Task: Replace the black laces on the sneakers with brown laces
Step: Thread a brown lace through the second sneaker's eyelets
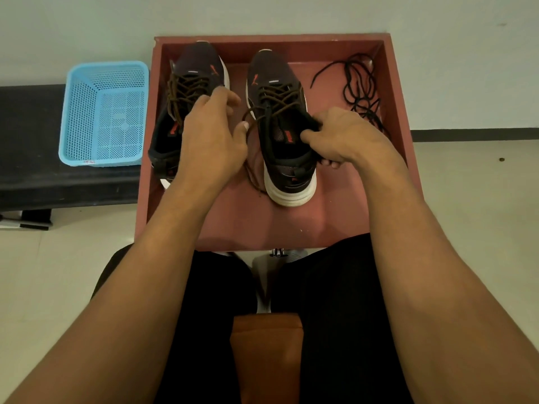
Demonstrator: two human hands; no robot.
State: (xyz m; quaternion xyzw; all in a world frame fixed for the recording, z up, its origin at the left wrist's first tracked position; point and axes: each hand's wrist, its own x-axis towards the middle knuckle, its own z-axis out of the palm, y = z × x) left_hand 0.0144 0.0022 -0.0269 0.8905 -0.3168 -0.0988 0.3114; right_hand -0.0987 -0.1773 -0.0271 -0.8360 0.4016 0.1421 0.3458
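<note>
two dark sneakers stand in the red tray (404, 141), both with brown laces (186, 88). the black laces (358, 83) lie in its far right corner. the right hand (344, 135) grips the rim of the right sneaker (274, 71); orange letters inside say "puma" (287, 137). the left hand (213, 135) bends its fingers over the left sneaker (198, 65); i cannot tell if it holds a lace. a blue basket (81, 112) sits by the tray's left edge.

bare room, pale wall (291, 13), black bench (29, 126)
</note>
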